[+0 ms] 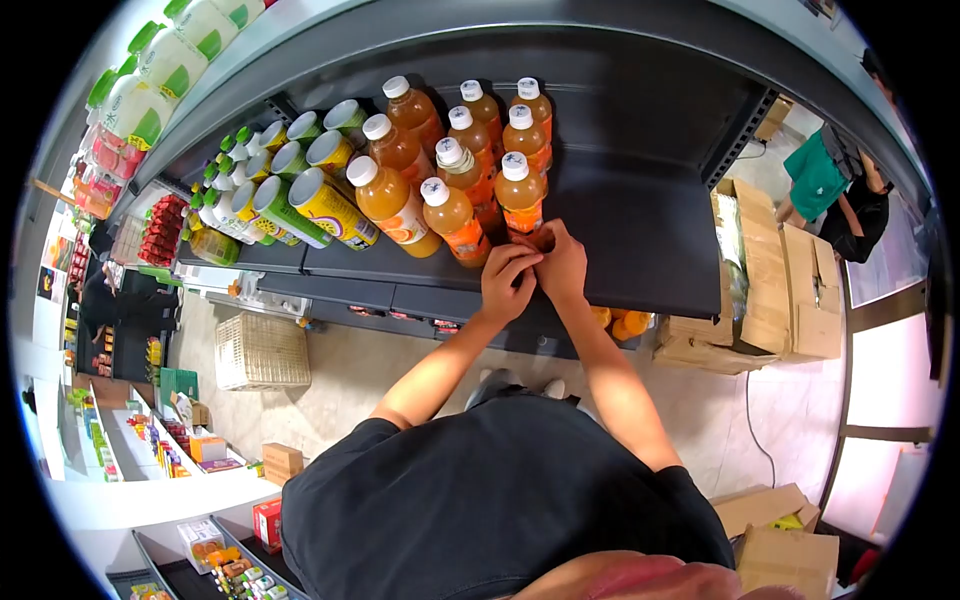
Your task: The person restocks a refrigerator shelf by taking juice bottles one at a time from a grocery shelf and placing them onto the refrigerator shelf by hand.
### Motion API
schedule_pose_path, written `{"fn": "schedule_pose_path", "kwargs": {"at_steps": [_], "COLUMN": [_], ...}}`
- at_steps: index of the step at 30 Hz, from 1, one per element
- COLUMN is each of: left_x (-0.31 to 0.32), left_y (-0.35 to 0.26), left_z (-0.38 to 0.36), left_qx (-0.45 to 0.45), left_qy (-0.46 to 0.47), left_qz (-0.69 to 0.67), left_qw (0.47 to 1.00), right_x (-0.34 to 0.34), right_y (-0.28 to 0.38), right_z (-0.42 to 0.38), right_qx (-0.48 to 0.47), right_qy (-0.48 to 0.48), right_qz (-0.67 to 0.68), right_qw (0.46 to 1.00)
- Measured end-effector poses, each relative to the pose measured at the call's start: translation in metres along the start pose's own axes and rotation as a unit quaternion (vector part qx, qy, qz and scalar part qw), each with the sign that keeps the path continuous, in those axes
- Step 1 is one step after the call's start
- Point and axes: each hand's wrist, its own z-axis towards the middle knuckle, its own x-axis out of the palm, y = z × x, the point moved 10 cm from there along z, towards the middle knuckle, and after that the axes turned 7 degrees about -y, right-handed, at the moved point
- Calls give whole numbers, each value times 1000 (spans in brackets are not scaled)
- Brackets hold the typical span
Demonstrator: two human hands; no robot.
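Observation:
My left hand (510, 280) and my right hand (562, 262) meet at the front edge of a dark shelf (640, 240), fingers curled and thumbs nearly together. Whatever is pinched between them is hidden by the fingers. Just behind them stands an orange drink bottle (522, 195) with a white cap, and the right fingers overlap its lower part. Left of it is another orange drink bottle (455, 222), close to my left fingertips. Several more such bottles stand upright in rows behind, with a larger juice bottle (392, 210) at the left.
Yellow-and-green cans (335, 208) and small green-capped bottles (215, 215) line the shelf's left part. Open cardboard boxes (765, 270) stand to the right. A wicker basket (262, 352) is on the floor at left. A person in green shorts (820, 168) is at far right.

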Motion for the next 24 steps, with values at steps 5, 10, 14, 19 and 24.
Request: {"fn": "schedule_pose_path", "kwargs": {"at_steps": [5, 10, 14, 19, 24], "left_x": [2, 2, 7, 7, -17], "left_y": [15, 26, 28, 16, -52], "left_z": [7, 7, 8, 6, -47], "left_qx": [-93, -151, -162, -113, -54], "left_qy": [-8, -24, -4, 14, 29], "left_qz": [19, 20, 43, 58, 5], "left_qw": [995, 988, 986, 992, 998], "right_x": [2, 4, 1, 4, 6], "right_y": [-2, 0, 2, -4, -2], "right_z": [0, -2, -3, -5, -4], "right_qx": [-38, -49, -83, -82, -85], "right_qy": [-40, -16, -21, -29, -29], "right_qz": [6, 0, -9, -5, 9], "right_qw": [998, 999, 996, 996, 996]}}
